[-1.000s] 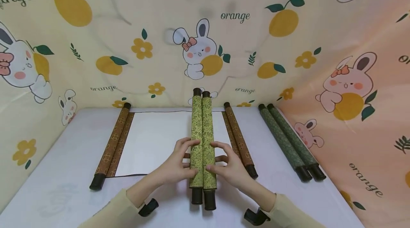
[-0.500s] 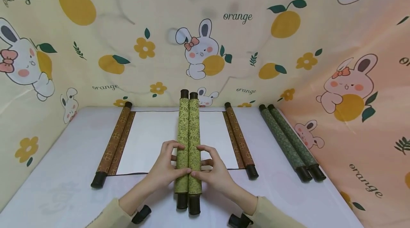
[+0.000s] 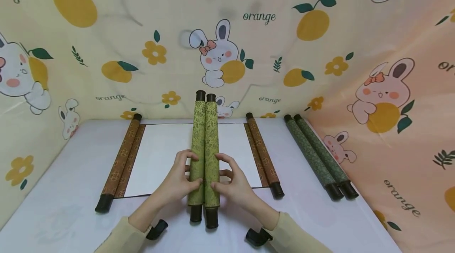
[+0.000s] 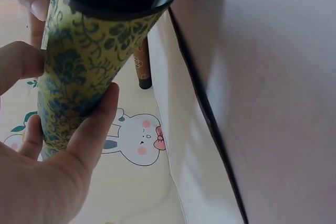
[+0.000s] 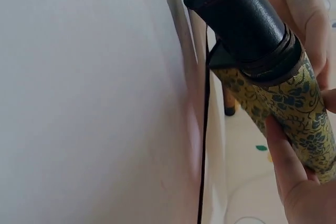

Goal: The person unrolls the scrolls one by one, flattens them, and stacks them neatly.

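One wide printed cloth (image 3: 167,4), pale with rabbits, flowers and oranges, rises beyond the left hand (image 3: 179,178) and the right hand (image 3: 236,182). Below both hands spreads a white table (image 3: 64,221). Just past the hands, an open scroll (image 3: 234,138) lies on it, its white sheet (image 3: 163,146) flat, with one brown roll (image 3: 121,162) to the left of the left hand and the other brown roll (image 3: 264,152) to the right of the right hand. Between the two hands is a yellow-green scroll (image 3: 211,134), held up above the table as two rolls close side by side, pointing away; whether they touch cannot be told. Well to the right of the right hand, two dark green rolls (image 3: 311,156) lie next to each other. The left hand grips the left roll (image 3: 198,130), thumb on top and fingers round its outer side; the right hand grips the right roll (image 3: 212,122) in mirrored fashion. A black fitting (image 3: 157,229) sits beside the left wrist, another black fitting (image 3: 258,237) beside the right. Nearer than the fingers, black end caps (image 3: 211,217) finish both held rolls. Smallest are the dark floral sprigs on the yellow-green covering, clear in both wrist views
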`<state>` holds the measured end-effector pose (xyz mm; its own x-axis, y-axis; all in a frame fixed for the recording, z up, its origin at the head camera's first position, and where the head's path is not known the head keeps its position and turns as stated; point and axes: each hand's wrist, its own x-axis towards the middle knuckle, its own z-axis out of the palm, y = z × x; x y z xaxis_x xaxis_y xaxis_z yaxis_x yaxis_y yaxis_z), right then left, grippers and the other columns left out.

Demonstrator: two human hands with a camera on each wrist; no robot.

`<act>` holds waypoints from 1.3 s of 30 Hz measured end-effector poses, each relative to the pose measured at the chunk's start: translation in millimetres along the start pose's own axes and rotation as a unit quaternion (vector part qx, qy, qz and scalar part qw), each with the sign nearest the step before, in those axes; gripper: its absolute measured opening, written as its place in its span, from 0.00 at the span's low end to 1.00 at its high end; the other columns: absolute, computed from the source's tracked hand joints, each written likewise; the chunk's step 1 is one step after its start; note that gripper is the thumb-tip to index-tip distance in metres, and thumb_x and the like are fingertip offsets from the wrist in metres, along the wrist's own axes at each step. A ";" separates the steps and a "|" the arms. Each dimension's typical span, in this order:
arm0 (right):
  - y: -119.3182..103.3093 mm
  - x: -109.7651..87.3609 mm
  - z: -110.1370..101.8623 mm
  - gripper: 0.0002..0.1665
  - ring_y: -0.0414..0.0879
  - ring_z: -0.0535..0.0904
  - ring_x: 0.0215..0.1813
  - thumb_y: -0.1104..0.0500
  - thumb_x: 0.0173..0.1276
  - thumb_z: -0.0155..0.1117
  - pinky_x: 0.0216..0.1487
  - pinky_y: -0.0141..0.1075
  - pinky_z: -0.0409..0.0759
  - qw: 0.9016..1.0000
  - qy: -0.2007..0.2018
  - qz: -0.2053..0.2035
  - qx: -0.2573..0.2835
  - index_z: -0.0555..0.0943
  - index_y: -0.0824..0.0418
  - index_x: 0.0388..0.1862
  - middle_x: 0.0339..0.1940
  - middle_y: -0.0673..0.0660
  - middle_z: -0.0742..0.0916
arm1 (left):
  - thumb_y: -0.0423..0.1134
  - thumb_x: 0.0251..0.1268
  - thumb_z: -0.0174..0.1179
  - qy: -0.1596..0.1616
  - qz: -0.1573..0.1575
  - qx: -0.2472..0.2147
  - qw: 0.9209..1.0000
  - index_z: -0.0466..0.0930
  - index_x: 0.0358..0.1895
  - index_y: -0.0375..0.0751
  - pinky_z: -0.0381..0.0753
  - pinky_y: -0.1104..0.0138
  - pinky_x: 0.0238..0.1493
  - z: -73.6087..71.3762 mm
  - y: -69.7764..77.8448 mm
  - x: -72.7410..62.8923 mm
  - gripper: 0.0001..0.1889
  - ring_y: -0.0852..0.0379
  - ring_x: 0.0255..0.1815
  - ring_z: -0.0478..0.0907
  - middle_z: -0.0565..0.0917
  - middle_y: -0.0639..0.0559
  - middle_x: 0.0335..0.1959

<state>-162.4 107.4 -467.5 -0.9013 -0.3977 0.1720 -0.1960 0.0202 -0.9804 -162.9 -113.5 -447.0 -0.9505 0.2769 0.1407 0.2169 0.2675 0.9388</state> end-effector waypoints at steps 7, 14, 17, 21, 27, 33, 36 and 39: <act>-2.4 2.2 -11.1 0.49 0.59 0.79 0.61 0.78 0.64 0.58 0.49 0.42 0.86 0.999 -0.026 -0.025 -0.019 0.63 0.52 0.82 0.80 0.60 0.63 | 0.19 0.59 0.62 -0.017 0.012 -0.003 1.000 0.66 0.68 0.39 0.85 0.58 0.44 -2.3 -2.7 1.9 0.33 0.27 0.63 0.69 0.54 0.33 0.74; -5.0 4.7 -16.9 0.49 0.66 0.72 0.68 0.79 0.60 0.51 0.37 0.36 0.81 1.000 -0.014 -0.006 -0.015 0.67 0.51 0.81 0.81 0.59 0.63 | 0.19 0.58 0.58 -0.021 0.038 -0.004 0.999 0.67 0.71 0.37 0.75 0.45 0.61 -9.0 -6.0 4.7 0.34 0.32 0.69 0.62 0.55 0.32 0.75; -5.4 5.5 -18.7 0.48 0.69 0.70 0.71 0.79 0.61 0.49 0.35 0.35 0.78 1.000 -0.001 0.003 -0.016 0.68 0.52 0.80 0.81 0.58 0.63 | 0.18 0.57 0.57 -0.025 0.038 -0.011 0.999 0.66 0.73 0.39 0.75 0.48 0.58 -10.9 -5.9 5.1 0.37 0.34 0.67 0.64 0.54 0.33 0.75; -5.9 6.4 -20.8 0.42 0.68 0.74 0.68 0.76 0.66 0.53 0.48 0.42 0.80 1.000 0.012 0.002 -0.015 0.70 0.54 0.79 0.80 0.58 0.65 | 0.18 0.57 0.55 -0.029 0.032 -0.018 0.999 0.65 0.77 0.43 0.77 0.52 0.53 -11.1 -4.2 5.5 0.41 0.34 0.65 0.65 0.52 0.33 0.76; -6.7 8.8 -20.6 0.39 0.59 0.80 0.60 0.64 0.66 0.77 0.48 0.48 0.86 0.999 0.025 0.046 -0.010 0.73 0.48 0.73 0.76 0.59 0.70 | 0.20 0.58 0.55 -0.019 0.017 -0.016 1.000 0.67 0.74 0.46 0.73 0.48 0.58 -9.9 -2.7 6.3 0.37 0.34 0.69 0.61 0.51 0.36 0.76; -5.4 11.1 -21.4 0.38 0.59 0.82 0.58 0.66 0.65 0.76 0.47 0.48 0.87 0.999 0.028 0.036 -0.012 0.72 0.52 0.71 0.75 0.62 0.70 | 0.28 0.65 0.67 0.006 0.012 0.003 1.000 0.68 0.70 0.45 0.58 0.34 0.72 -9.1 -6.1 8.8 0.31 0.32 0.79 0.49 0.52 0.36 0.77; -4.5 10.6 -23.0 0.38 0.57 0.81 0.59 0.66 0.64 0.76 0.49 0.47 0.86 0.999 0.035 0.026 -0.016 0.73 0.54 0.71 0.71 0.63 0.73 | 0.27 0.65 0.68 0.007 0.007 0.008 1.000 0.67 0.71 0.45 0.59 0.35 0.72 -8.7 -8.3 8.7 0.33 0.33 0.78 0.52 0.53 0.37 0.77; -4.1 9.8 -25.1 0.38 0.54 0.80 0.57 0.68 0.62 0.77 0.51 0.44 0.83 0.998 0.045 0.010 -0.033 0.74 0.56 0.69 0.65 0.63 0.78 | 0.25 0.65 0.65 0.011 0.005 0.002 1.000 0.64 0.74 0.48 0.64 0.38 0.70 -8.6 -9.2 8.1 0.36 0.35 0.76 0.56 0.54 0.39 0.77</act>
<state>-180.1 126.4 -459.4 -0.9361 -0.3119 0.1626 -0.1994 0.0896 -0.9758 -174.6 -121.7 -451.7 -0.9529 0.2591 0.1575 0.2275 0.2675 0.9363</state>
